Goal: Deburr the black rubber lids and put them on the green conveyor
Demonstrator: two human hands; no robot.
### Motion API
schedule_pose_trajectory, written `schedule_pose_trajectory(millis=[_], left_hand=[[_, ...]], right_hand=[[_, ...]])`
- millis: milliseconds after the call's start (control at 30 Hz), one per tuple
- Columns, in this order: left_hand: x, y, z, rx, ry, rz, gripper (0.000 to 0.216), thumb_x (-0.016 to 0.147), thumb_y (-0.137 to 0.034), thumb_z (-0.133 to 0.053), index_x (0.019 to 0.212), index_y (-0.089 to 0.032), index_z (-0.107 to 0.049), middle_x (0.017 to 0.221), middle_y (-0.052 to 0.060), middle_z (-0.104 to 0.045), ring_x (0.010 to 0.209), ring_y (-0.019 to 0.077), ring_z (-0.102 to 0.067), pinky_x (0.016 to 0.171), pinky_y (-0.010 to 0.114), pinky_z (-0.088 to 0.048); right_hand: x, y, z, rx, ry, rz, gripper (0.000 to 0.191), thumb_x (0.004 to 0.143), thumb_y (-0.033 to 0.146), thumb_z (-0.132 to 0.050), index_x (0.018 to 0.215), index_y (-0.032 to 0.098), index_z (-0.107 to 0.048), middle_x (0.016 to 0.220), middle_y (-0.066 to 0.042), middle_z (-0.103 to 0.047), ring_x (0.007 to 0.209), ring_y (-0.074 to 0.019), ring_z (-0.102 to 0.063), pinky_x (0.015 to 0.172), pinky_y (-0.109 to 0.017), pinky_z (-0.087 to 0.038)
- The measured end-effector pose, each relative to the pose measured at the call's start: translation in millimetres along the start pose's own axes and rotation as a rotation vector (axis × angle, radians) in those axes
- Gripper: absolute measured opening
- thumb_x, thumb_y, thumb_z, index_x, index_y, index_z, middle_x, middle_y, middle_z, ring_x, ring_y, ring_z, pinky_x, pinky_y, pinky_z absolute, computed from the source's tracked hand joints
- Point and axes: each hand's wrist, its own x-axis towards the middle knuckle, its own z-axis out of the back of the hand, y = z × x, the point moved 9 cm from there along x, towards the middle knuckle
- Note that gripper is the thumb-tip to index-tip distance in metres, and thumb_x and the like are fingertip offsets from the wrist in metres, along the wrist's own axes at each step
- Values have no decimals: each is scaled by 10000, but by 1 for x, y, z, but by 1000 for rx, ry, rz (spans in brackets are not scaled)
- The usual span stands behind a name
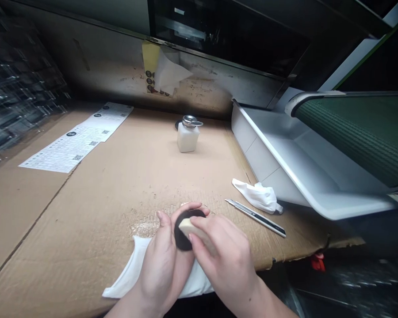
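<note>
Two hands held one dark disc (179,238) and one cream block (187,226).
The left hand (162,260) was turned palm up, cupped under the disc above one white cloth (128,269); the right hand (227,249), wrist angled inward, pinched the block against the disc. One utility knife (256,217) and one crumpled cloth (257,195) lay rightward; one bottle (187,139) stood beyond.

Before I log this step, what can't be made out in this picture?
In the head view:
Round black disc: part of its face, behind the pale cream block and right hand.
White cloth: middle, behind the left hand and right hand.
Printed white paper sheets: fine print, too small.
Shiny clear plastic stack: blurred, cut by left edge.
</note>
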Motion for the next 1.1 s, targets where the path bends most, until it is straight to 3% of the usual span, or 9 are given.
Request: schedule_pose_trajectory(millis=[100,233,433,667,867,1000,1100], left_hand=[[-1,0,1,-2,-9,9,518,851,-543,-342,954,-140,-650,973,104,-655,1025,226,-552,937,330,-381],[-1,-2,4,32,-36,13,543,842,-555,-347,956,-118,-649,974,128,-651,1014,260,-558,910,356,-399],[1,2,3,-33,-23,39,547,856,-552,-313,999,-139,-643,994,101,-648,1051,249,-536,923,357,-394],[0,4,5,-55,-26,55,513,862,-528,-336,992,-143,-650,1043,96,-646,1113,239,-502,987,343,-345],[-3,0,6,14,-90,45,587,808,-599,-376,1021,-117,-635,972,127,-672,1033,280,-567,958,388,-385],[-2,1,6,-9,-96,60,617,826,-583,-348,1083,-82,-602,970,169,-676,990,287,-598,908,400,-431],[0,0,4,-11,-71,44,607,851,-546,-318,1086,-58,-592,973,206,-673,976,298,-611,879,405,-452]], right_hand=[[-1,8,-4,-36,-21,48,196,822,109,-526,999,138,-605,817,-67,-631,753,-162,-562,705,-312,-486],[-5,19,-6,-45,70,177,216,802,86,-539,1003,133,-603,738,-52,-616,678,-148,-540,620,-280,-471],[10,7,16,-117,30,176,201,827,97,-525,1012,139,-591,784,-45,-636,694,-135,-529,625,-270,-447],[16,19,-6,-163,24,251,198,841,109,-494,1014,131,-589,760,-43,-625,718,-144,-532,640,-266,-447],[-2,35,-15,-171,175,349,198,834,115,-456,960,107,-608,659,-29,-549,635,-142,-490,541,-270,-399],[-13,19,7,-105,262,330,184,833,108,-488,969,137,-609,653,-13,-572,613,-123,-511,545,-247,-413],[-14,-25,51,-119,23,52,188,812,153,-570,994,197,-596,783,-8,-649,699,-120,-591,629,-225,-472]])
